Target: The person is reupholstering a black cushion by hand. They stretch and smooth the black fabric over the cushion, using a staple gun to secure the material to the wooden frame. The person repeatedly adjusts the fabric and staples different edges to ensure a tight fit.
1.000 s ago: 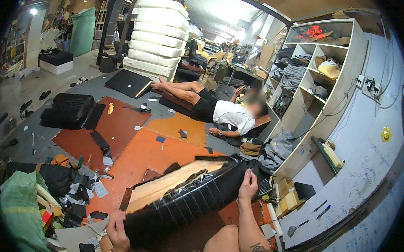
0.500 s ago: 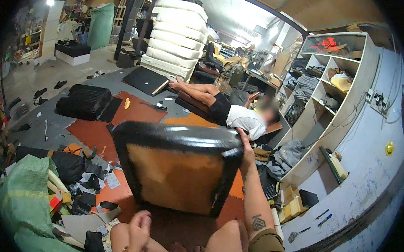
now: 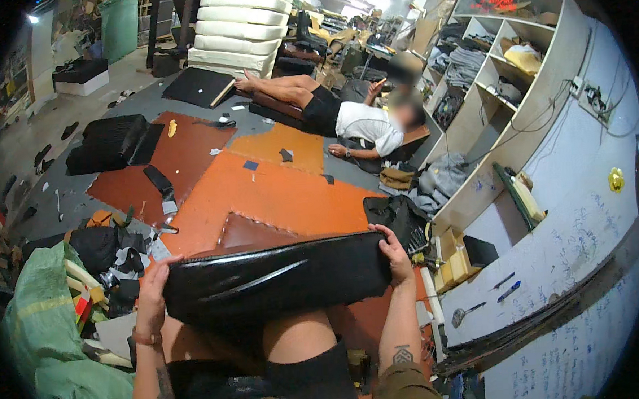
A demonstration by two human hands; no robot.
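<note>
A black vinyl-covered seat cushion (image 3: 277, 277) is held across my thighs, its long shiny edge turned up toward me. My left hand (image 3: 153, 291) grips its left end, with the fingers along the corner. At the opposite end, my right hand (image 3: 395, 257) clasps the right corner, thumb and fingers closed round it. The cushion's other faces are hidden from this angle.
Orange and brown sheets (image 3: 261, 195) cover the floor ahead. A green sack (image 3: 48, 336) and black scraps lie at left. Another black cushion (image 3: 111, 144) sits farther off. A person (image 3: 366, 125) reclines beyond, beside the white shelf unit (image 3: 507, 132) at right.
The cushion has come down toward my lap and turned from its brown underside to its black edge. My left hand, free before, now holds its left end. My right hand still holds on.
</note>
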